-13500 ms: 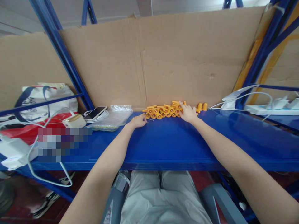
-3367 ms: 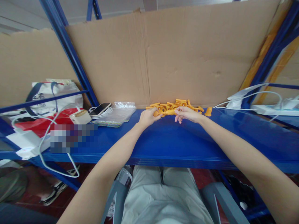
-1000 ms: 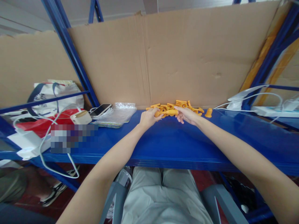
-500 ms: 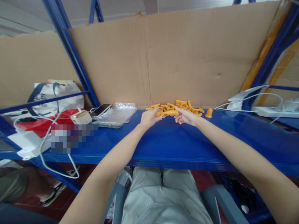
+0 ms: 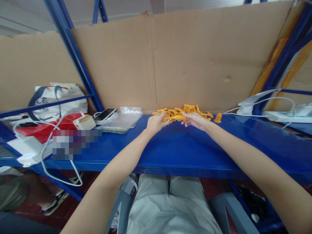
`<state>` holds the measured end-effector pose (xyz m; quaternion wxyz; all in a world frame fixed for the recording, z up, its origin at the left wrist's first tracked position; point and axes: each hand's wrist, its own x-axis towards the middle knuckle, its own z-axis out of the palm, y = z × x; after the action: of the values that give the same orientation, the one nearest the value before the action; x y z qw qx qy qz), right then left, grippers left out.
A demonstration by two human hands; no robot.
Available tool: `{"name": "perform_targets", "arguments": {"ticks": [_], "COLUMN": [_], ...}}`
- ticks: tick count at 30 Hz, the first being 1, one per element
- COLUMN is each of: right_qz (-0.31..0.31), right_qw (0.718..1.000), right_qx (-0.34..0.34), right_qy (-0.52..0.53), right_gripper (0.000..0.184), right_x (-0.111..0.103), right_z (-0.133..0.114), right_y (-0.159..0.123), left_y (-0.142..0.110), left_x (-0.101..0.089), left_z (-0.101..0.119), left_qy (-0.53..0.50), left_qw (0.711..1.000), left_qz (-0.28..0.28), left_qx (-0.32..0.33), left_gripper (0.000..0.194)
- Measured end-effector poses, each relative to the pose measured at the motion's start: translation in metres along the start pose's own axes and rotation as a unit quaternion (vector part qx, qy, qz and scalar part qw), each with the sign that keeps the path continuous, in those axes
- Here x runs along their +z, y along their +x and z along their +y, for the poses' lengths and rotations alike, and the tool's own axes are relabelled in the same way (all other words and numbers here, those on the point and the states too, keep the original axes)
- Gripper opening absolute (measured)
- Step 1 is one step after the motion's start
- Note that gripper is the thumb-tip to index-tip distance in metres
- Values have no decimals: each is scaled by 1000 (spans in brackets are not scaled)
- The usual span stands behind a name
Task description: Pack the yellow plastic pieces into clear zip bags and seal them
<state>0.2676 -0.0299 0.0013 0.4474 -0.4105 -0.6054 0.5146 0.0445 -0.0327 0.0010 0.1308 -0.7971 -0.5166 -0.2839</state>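
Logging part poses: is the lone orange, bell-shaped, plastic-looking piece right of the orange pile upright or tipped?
Upright: the piece stands on the flat blue shelf, flared rim down, narrower end up.

You've got a jumbled heap of yellow-orange flared pieces (image 5: 192, 110) at the back of the bench (image 5: 185, 146), a few showing their open ends. There's more yellow-orange plastic (image 5: 179, 118) lying sideways between your left hand (image 5: 154, 123) and right hand (image 5: 195, 120), can't tell if it's one part or several. A lone piece (image 5: 217, 118) stands upright just right of the heap, flared end down.
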Motion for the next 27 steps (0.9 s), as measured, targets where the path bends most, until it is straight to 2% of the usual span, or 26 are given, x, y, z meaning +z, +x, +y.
{"name": "perform_targets", "arguments": {"ticks": [4,7,10,13,15,17,20,23,27], "right_qz": [10,35,94,204,316,413,485,475,413], "right_qw": [1000,998,990,965,929,887,826,776,743], "right_qx": [11,-1,-53,-141,-189,-196,-154,-109,-47], "right_qy": [13,56,94,85,30,-65,-242,-400,-525], "right_gripper": [24,20,21,31,33,34,36,40,40], "right_x": [5,4,-8,-32,-51,-69,-92,-104,-108], "right_z": [-4,-9,-13,-14,-12,-7,3,14,21], "right_y": [-3,-3,2,12,19,22,16,3,-6], "left_y": [-1,0,1,3,4,5,6,6,5], "left_x": [-1,2,7,16,22,28,33,32,26], "left_z": [2,0,-5,-16,-24,-31,-36,-35,-32], "left_qy": [4,-24,-65,-61,-23,17,51,58,45], "left_qw": [1000,1000,998,996,992,984,969,963,966], "left_qz": [-4,4,-2,-53,-114,-177,-241,-262,-255], "left_qx": [-6,-2,16,43,39,23,3,-7,-8], "left_gripper": [32,45,54,47,48,52,54,53,49]}}
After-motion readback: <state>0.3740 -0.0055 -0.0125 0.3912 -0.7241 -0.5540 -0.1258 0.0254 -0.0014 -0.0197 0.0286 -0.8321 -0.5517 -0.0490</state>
